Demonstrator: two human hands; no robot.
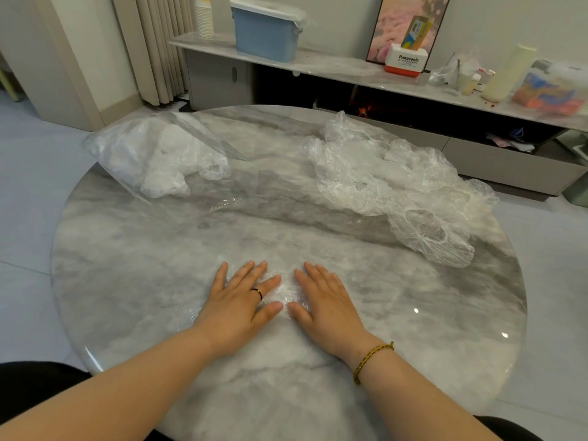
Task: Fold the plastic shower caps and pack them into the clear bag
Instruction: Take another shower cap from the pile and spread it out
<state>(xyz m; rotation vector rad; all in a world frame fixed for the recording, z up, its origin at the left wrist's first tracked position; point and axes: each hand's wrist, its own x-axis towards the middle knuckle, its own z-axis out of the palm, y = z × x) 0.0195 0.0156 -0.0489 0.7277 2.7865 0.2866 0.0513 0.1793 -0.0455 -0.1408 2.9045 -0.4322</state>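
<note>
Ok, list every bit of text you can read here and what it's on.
"Panasonic": on the white and red box.
Smaller line beneath it: too small to read.
Yellow carton standing in that box: print too blurred.
Orange and blue pack, far right: blurred, unreadable.

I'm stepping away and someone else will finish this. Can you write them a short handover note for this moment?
Left hand and right hand: both flat, fingers straight, pressing one shower cap onto the table, near edge.
Clear bag: far left, some white caps already inside.
Loose caps: crumpled pile, far right.
To do: finish this fold, bag it, then work through the pile.
</note>
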